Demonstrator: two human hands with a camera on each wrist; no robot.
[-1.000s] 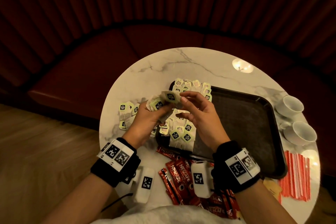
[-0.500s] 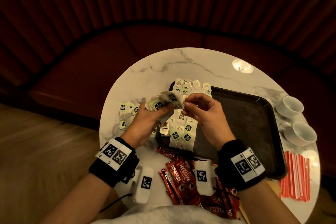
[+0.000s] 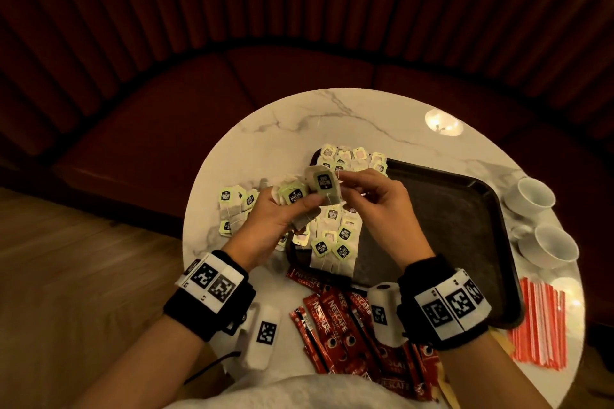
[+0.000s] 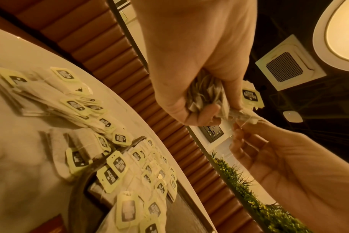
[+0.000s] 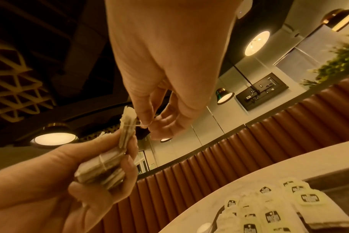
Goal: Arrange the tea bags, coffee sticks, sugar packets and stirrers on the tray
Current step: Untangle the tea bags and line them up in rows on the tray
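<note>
My left hand [image 3: 299, 209] grips a bunch of tea bags [image 3: 320, 188] with green tags, held above the tray's left edge. In the left wrist view the bags [image 4: 207, 93] are crumpled inside the fist. My right hand [image 3: 352, 186] pinches the string at the top bag's edge, seen in the right wrist view at the thumb tip [image 5: 144, 124]. Rows of tea bags [image 3: 335, 236] lie along the left side of the dark tray [image 3: 448, 209]. More loose tea bags [image 3: 232, 206] lie on the table left of the tray.
Red coffee sticks [image 3: 332, 322] are heaped at the table's near edge, below the tray. Red-and-white stirrers [image 3: 538, 322] lie at the right, with two white cups [image 3: 531, 192] behind them. The round marble table [image 3: 299, 123] stands before a curved red bench.
The top tea bag in my left hand has turned more upright with its tag facing up. My right fingers have drawn together into a pinch at its edge. Both hands rose slightly.
</note>
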